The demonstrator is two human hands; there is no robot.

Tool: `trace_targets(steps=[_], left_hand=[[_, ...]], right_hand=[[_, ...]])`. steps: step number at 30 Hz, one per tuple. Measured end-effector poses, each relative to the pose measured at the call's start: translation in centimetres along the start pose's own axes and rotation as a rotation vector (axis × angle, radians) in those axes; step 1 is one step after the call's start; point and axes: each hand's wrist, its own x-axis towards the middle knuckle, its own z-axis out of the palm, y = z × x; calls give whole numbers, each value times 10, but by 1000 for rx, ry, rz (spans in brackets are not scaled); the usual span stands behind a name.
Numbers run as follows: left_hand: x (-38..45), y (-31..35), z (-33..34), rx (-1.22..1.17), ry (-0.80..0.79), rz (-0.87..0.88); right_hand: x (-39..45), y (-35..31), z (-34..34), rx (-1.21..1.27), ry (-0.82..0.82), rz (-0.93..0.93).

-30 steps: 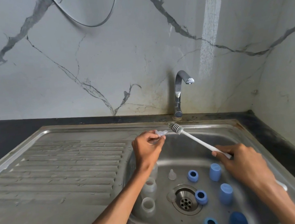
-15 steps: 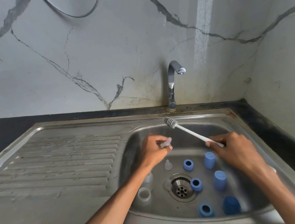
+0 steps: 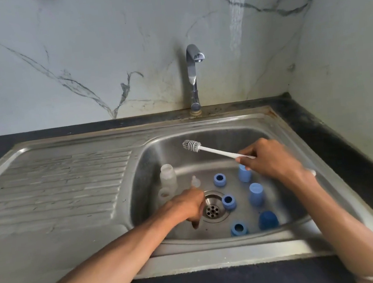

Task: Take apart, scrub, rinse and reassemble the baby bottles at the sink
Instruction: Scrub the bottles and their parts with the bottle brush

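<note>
down at the bottom of the sink basin (image 3: 261, 129), the left hand (image 3: 186, 208) is reaching beside the drain (image 3: 213, 209) at its 9 o'clock, fingers curled under; whether it is grasping anything i cannot tell. the right hand (image 3: 270, 160) is gripping the white bottle brush (image 3: 215, 150), bristles pointing to 10 o'clock. clear bottles (image 3: 168, 178) are standing at the drain's 10 o'clock, a teat (image 3: 195, 182) at 11, blue rings and caps (image 3: 255, 194) lying from 12 to 5.

Pale marble-look walls (image 3: 80, 48) with dark grey veins meet in a corner on the right. A black worktop (image 3: 314, 116) runs along their foot. A streak of light (image 3: 236, 6) falls down the back wall.
</note>
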Motion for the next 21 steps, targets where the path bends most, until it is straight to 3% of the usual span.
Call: trace_targets(steps=[16, 21], left_hand=[[14, 24, 24, 312, -234, 144], [12, 22, 16, 261, -167, 145]], right_hand=[[-1, -4, 4, 16, -12, -34], [0, -3, 3, 17, -16, -35]])
